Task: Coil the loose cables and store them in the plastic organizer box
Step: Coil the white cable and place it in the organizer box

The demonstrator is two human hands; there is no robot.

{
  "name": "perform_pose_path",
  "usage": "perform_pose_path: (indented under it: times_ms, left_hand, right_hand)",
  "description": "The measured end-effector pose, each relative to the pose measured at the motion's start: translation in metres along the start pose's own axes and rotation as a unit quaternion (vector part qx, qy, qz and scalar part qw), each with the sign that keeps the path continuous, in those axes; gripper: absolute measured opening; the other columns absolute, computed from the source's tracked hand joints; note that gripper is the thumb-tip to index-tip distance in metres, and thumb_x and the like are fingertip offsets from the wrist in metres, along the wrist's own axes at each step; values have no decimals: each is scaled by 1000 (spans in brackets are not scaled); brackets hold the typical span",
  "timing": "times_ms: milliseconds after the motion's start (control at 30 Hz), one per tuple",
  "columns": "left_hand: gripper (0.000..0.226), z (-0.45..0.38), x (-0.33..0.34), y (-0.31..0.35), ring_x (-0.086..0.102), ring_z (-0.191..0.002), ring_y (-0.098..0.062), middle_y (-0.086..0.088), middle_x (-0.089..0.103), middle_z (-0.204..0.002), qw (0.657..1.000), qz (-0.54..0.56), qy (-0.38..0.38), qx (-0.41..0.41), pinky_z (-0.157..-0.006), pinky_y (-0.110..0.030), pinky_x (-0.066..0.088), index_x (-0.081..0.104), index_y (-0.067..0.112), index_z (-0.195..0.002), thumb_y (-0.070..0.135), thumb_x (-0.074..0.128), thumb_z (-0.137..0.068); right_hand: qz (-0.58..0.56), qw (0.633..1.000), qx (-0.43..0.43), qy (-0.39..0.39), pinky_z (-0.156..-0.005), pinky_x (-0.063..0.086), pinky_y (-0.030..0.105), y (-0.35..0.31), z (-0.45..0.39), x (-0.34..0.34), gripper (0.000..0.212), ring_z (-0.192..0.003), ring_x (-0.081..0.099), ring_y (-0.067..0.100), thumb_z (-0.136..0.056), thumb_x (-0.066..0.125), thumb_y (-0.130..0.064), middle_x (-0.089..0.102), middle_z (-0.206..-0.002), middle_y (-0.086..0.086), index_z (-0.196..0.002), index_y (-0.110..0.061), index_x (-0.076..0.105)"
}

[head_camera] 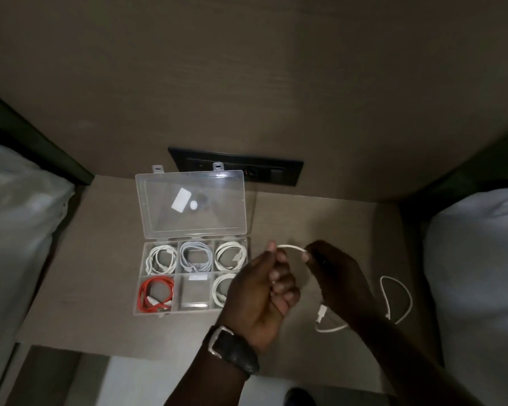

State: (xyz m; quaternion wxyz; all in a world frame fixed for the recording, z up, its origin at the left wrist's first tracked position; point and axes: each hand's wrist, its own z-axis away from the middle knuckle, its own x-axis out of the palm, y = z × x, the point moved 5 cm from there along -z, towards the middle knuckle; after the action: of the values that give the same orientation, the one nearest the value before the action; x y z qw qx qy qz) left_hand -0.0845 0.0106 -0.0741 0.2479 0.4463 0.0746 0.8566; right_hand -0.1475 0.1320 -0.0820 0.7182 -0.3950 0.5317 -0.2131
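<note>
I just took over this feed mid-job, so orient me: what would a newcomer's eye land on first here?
First, the two hands, left hand and right hand, stretching a white cable between them just right of the open organizer box. Next, the red cable coiled in the box's near-left compartment, the only colour among pale coils. The near-middle compartment holds no cable.

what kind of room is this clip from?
Probably a bedroom or hotel room: a small bedside table sits between two white-sheeted beds, with a black switch/socket panel on the wall behind it.
</note>
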Motion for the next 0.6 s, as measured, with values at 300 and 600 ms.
perform_pose_path:
  times_ms: [300,600]
  left_hand:
    - [22,-16,-4,49,66,-77,-25,-13,67,-82,972,-149,53,172,-77,-32,56,63,-2,-94,-1,41,-94]
    - [21,15,7,-7,34,-42,-15,-5,40,-53,982,-181,-23,-51,-45,-25,21,59,5,-66,16,45,-75]
  right_hand:
    - [83,956,-140,-245,-72,47,32,-20,55,-2,28,-78,58,4,-98,37,-49,61,-83,-10,-96,-27,54]
    - [-9,989,-126,-79,-64,53,38,-39,-24,-42,24,-70,65,12,-77,71,-48,66,-73,-8,-74,-25,67]
